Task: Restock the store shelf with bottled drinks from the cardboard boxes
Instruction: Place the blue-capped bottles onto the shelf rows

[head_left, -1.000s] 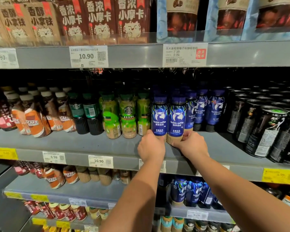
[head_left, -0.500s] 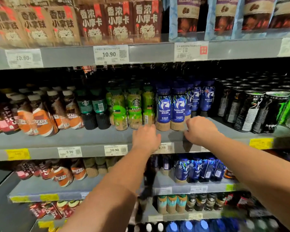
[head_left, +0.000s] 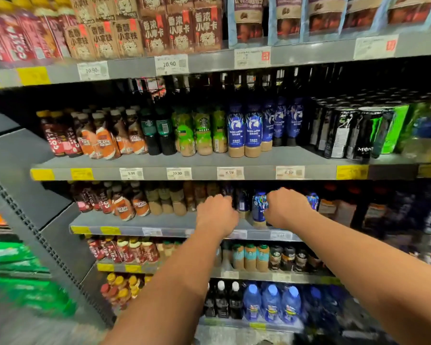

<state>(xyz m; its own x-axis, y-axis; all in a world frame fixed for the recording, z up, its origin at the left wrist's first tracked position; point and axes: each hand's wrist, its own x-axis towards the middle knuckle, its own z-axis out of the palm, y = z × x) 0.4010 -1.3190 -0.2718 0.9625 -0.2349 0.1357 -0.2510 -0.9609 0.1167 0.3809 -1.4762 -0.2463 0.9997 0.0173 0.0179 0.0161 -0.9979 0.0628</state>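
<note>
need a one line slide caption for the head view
The left hand and right hand reach in among blue-labelled bottles on a grey store shelf, their grip hidden behind the knuckles.

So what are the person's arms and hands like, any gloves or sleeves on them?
No gloves: the left hand and the right hand are bare. The left arm and the right arm show no sleeve up to the picture's edge, and no watch or band sits on either wrist. The fingers face away, so rings cannot be ruled out.
</note>
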